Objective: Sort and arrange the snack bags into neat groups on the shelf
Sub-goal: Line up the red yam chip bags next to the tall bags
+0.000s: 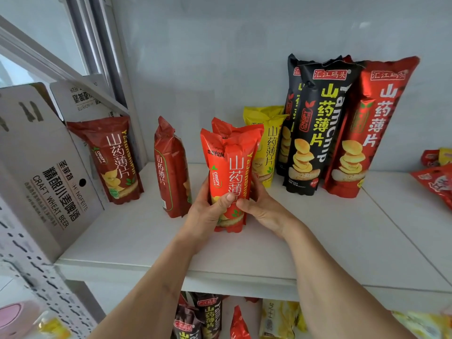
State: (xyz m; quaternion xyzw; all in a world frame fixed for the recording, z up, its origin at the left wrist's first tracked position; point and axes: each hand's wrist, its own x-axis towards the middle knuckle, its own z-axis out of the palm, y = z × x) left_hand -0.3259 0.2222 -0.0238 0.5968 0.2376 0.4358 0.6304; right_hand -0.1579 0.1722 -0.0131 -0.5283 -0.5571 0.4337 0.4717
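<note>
A bright orange-red yam chip bag (230, 167) stands upright in the middle of the white shelf (318, 241), with a second orange-red bag (221, 127) right behind it. My left hand (208, 211) grips the front bag's lower left side, thumb across its face. My right hand (264, 209) grips its lower right side. Two dark red bags (115, 157) (171, 170) stand to the left. Yellow bags (269, 145) stand behind on the right, then tall black bags (315, 128) and a tall red bag (367, 133).
A white beer carton (41, 172) with open flaps leans at the shelf's left end. Small red and yellow packets (437, 174) lie at the far right. More snack bags (210, 316) stand on the lower shelf. A perforated upright (36, 272) runs down the lower left.
</note>
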